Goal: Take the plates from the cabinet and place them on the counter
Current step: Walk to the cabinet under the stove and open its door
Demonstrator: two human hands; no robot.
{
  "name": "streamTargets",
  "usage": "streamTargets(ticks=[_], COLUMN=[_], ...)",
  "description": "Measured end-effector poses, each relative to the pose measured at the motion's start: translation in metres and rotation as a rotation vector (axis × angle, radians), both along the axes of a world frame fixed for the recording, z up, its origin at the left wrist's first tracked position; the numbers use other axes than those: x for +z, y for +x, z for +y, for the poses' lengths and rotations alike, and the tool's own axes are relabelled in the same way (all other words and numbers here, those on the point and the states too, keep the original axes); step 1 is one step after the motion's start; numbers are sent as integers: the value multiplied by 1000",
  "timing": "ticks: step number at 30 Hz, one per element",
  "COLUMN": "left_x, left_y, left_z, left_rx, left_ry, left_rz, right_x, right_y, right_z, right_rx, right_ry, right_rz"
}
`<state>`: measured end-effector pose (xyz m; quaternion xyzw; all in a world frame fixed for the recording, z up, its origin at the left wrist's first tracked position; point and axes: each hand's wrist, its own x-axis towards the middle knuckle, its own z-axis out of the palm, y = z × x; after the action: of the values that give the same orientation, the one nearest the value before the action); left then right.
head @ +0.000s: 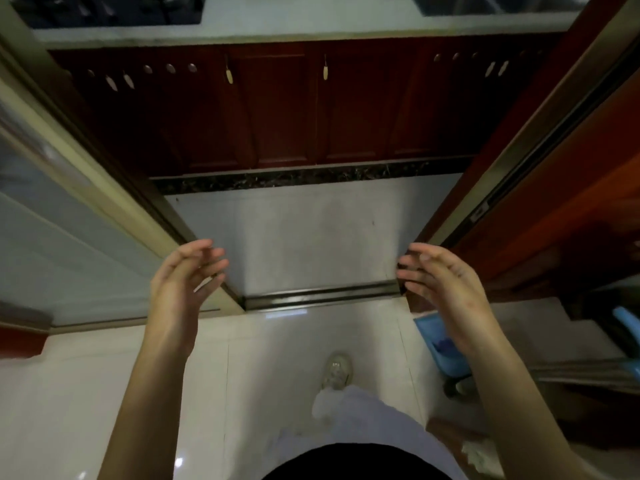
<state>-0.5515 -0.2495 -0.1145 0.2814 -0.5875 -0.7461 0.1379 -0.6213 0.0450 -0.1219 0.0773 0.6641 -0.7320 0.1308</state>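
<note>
A dark red cabinet with shut doors and small hanging handles runs under a pale counter at the far side of a doorway. No plates are in view. My left hand and my right hand hang in front of me at the doorway's threshold, palms facing each other. The fingers of both are apart and loosely curled, with nothing in them.
A sliding glass door frames the left, a red wooden door frame the right. A metal floor track crosses the threshold. A black stove sits on the counter's left, a sink on its right. A blue dustpan lies at right.
</note>
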Motion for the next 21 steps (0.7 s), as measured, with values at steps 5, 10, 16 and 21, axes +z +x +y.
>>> streamTargets(ticks=[5, 10, 16, 21], left_x=[4, 2, -4, -6], left_y=[-87, -144, -215, -299], left_z=[5, 9, -13, -48], left_rx=[-24, -12, 3, 1], left_ry=[17, 14, -29, -32], left_rz=[26, 7, -31, -36], right_x=[5, 3, 0, 1], right_y=[-91, -165, -250, -336], right_z=[-8, -27, -56, -92], right_rx=[50, 89, 107, 89], right_ry=[30, 53, 76, 90], right_rz=[-9, -40, -61, -47])
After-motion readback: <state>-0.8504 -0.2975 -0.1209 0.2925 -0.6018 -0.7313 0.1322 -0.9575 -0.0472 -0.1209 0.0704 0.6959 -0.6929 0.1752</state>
